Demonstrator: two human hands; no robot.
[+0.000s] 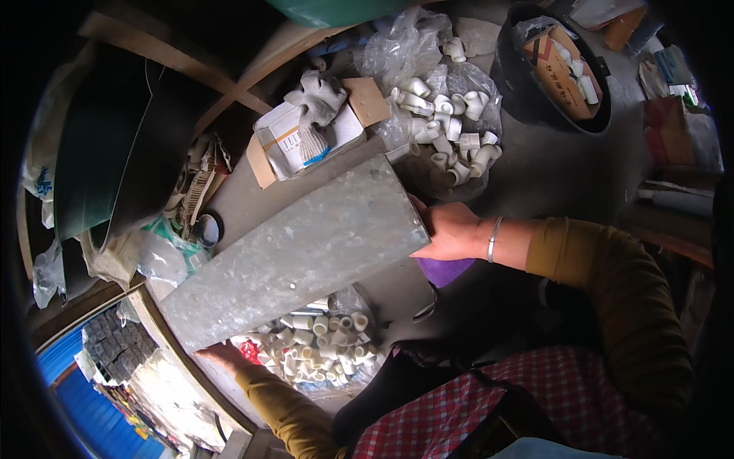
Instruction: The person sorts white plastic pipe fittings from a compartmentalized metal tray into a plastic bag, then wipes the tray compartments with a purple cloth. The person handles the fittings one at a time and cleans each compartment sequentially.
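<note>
In the head view, you're holding a long grey panel (298, 252) that's lying aslant across the centre of the frame, running from lower left to right of centre. Your right hand (451, 232) is gripping its short right-hand end, just right of centre. Your left hand (222, 356) is meeting the long lower edge near its far corner, lower left; the fingertips are hiding, so I can't tell whether they're gripping or only supporting.

Below the panel, a heap of white pipe fittings (329, 344) is sitting at lower centre, its upper part disappearing behind that edge, with a red piece (250, 351) showing right by your left hand. If that edge is dipping, it could be scattering the heap. Up top, a second pile of white fittings (451, 138) is lying near the panel's upper right corner, so a swing of your right wrist could be knocking them loose.

Upper centre, an open carton (265, 162) with a grey glove (316, 103) is standing just beside the long upper edge; a sideways shove could be tipping it. And your hands are looking bare: should the panel be slipping, a sharp rim could be cutting your fingers.
</note>
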